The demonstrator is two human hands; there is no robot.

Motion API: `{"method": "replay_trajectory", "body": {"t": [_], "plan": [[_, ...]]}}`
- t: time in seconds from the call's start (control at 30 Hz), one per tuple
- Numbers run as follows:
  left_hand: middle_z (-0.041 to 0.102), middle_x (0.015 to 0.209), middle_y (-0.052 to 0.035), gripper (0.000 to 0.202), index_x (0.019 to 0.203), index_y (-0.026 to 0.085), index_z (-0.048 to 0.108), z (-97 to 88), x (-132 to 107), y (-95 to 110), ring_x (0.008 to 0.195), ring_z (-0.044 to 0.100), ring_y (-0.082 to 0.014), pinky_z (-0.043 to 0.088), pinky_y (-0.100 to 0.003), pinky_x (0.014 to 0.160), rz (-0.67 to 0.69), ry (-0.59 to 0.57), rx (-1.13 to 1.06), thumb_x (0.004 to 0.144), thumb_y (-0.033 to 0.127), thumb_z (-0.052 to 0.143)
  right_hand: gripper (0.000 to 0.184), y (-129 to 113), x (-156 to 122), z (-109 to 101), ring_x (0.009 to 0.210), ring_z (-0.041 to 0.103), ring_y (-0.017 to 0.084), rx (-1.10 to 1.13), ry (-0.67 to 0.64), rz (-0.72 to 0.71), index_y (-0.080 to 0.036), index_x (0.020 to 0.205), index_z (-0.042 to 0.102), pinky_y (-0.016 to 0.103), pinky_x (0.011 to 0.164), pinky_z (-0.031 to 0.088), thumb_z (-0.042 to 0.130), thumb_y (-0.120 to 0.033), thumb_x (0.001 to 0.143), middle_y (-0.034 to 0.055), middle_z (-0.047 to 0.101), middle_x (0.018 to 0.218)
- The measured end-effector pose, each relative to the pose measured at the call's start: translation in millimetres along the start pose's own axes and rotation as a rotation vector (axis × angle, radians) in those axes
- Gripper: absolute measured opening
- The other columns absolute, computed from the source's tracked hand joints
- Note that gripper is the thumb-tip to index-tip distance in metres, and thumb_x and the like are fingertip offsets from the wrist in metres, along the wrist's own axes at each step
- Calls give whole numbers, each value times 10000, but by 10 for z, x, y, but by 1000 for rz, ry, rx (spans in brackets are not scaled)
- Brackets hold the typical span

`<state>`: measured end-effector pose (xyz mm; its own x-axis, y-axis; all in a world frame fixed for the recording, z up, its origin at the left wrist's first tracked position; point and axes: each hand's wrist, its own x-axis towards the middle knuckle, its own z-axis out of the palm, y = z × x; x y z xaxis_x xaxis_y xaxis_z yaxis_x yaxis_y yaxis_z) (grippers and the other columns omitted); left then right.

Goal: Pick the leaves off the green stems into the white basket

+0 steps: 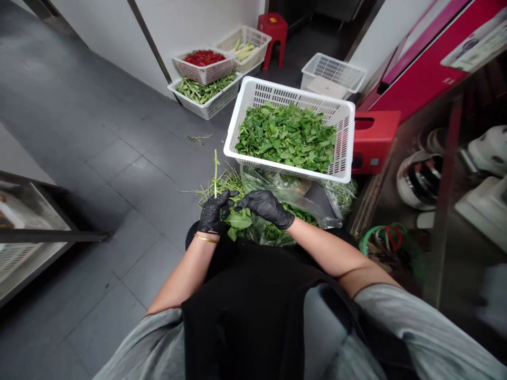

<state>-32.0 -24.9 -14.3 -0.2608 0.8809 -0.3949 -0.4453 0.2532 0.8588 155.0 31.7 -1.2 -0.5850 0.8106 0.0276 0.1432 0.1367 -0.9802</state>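
My left hand (214,212), in a black nitrile glove with a gold bangle at the wrist, grips a long green stem (216,174) that sticks upward. My right hand (265,207), also black-gloved, is closed close beside it at the same stem, with a leaf (238,220) hanging just below. Under both hands lies a heap of thin stems and leaves (225,182) on a clear plastic bag (285,190). Just ahead, a white plastic basket (341,145) is full of picked green leaves.
Grey floor tiles (119,174) spread to the left. Farther back stand white baskets of red chillies (204,71), green beans (206,108) and pale stalks (247,42), plus another white basket (332,71). A red stool (272,31) and a red crate (372,140) stand nearby.
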Motion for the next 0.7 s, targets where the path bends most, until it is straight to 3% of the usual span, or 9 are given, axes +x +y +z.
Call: {"method": "replay_trajectory", "body": {"t": [0.1, 0.17, 0.23, 0.3, 0.4, 0.47, 0.53, 0.6, 0.7], "plan": [[613, 551, 31, 416, 915, 136, 770, -86, 58, 56, 365, 329, -32, 196, -204, 371, -21, 19, -5, 694, 466, 894, 329, -87, 77, -253, 622, 614, 137, 138, 255, -9, -175, 783, 732, 263, 612, 506, 662, -468, 916, 73, 799, 860], [687, 600, 3, 461, 980, 137, 767, -177, 92, 124, 348, 335, -34, 179, -209, 360, -1, 48, 91, 680, 454, 915, 329, -148, 192, -486, 583, 567, 120, 112, 299, -22, -174, 781, 713, 248, 568, 470, 687, -478, 905, 64, 783, 826], [730, 636, -36, 460, 956, 130, 764, -248, 105, 203, 336, 354, -44, 178, -216, 349, 55, 62, 150, 693, 482, 900, 316, -179, 333, -642, 562, 550, 111, 72, 258, 13, -169, 764, 701, 238, 537, 447, 725, -462, 880, 54, 765, 789], [728, 628, -69, 447, 829, 117, 756, -258, 81, 270, 333, 373, -52, 182, -223, 342, 111, 19, 161, 758, 552, 827, 304, -171, 474, -625, 525, 536, 104, 109, 179, 115, -160, 758, 692, 236, 497, 428, 748, -441, 858, 51, 747, 753], [649, 518, -73, 520, 676, 104, 742, -159, -23, 302, 317, 362, -56, 203, -230, 342, 54, -172, 125, 843, 597, 732, 293, -123, 634, -315, 540, 564, 99, 255, 6, 244, -147, 839, 720, 220, 477, 425, 800, -426, 806, 44, 742, 769], [614, 476, -61, 512, 659, 109, 746, -76, -102, 279, 302, 346, -58, 208, -230, 335, -21, -279, 87, 850, 584, 735, 309, -107, 679, -92, 583, 587, 94, 316, -130, 237, -151, 875, 737, 204, 496, 446, 843, -417, 759, 27, 740, 790], [628, 490, -59, 477, 653, 119, 745, -33, -151, 247, 296, 352, -61, 211, -228, 322, -59, -321, 46, 838, 559, 760, 327, -127, 665, -10, 566, 572, 86, 326, -235, 209, -150, 812, 725, 198, 491, 455, 885, -410, 697, 3, 712, 737], [595, 457, -42, 463, 641, 121, 742, -48, -154, 224, 293, 361, -65, 242, -222, 320, -68, -328, 29, 844, 537, 767, 365, -176, 601, -119, 525, 544, 81, 335, -255, 197, -149, 749, 691, 197, 459, 442, 915, -417, 645, -15, 674, 669], [523, 400, -20, 469, 672, 95, 765, -119, -88, 202, 293, 366, -66, 295, -210, 329, -97, -309, 0, 895, 506, 729, 417, -262, 461, -484, 526, 550, 90, 431, -117, 171, -163, 764, 648, 186, 427, 396, 919, -449, 630, -20, 653, 649]]}}
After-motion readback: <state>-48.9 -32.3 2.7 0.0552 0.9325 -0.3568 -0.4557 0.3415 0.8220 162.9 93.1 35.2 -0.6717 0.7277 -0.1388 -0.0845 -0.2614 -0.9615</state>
